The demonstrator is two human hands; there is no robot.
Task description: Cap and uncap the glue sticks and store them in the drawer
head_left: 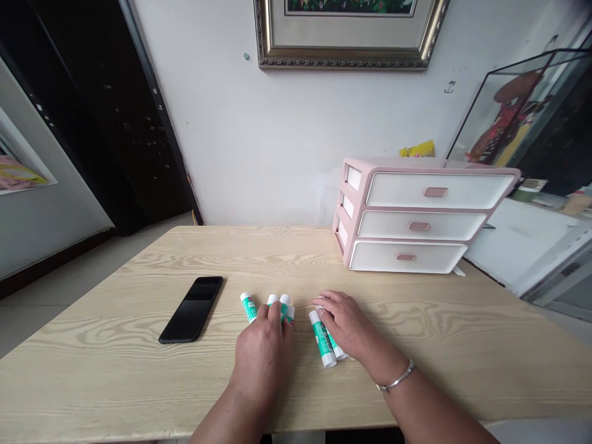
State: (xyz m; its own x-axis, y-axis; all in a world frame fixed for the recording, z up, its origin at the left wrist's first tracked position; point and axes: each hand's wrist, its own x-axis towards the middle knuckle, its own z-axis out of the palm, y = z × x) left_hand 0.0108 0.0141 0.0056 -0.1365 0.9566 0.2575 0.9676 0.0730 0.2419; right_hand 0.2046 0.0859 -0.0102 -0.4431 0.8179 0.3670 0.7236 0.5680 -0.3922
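Note:
My left hand [263, 348] is curled over a small group of white-and-green glue sticks [272, 299], its fingers closed around one of them. Their lower parts are hidden behind the hand. Just left of that group, another glue stick [248, 306] lies at a slant on the table. My right hand [345, 324] covers the upper part of a glue stick [339, 350], fingers bent over its top end. Alongside it, touching or nearly so, a further glue stick [322, 339] lies in plain view on its side.
A black phone [192, 309] lies on the wooden table [115, 370] to the left. At the back right stands a pink-and-white drawer unit [423, 216], its three drawers closed. Behind the table is a wall with a framed picture [342, 58].

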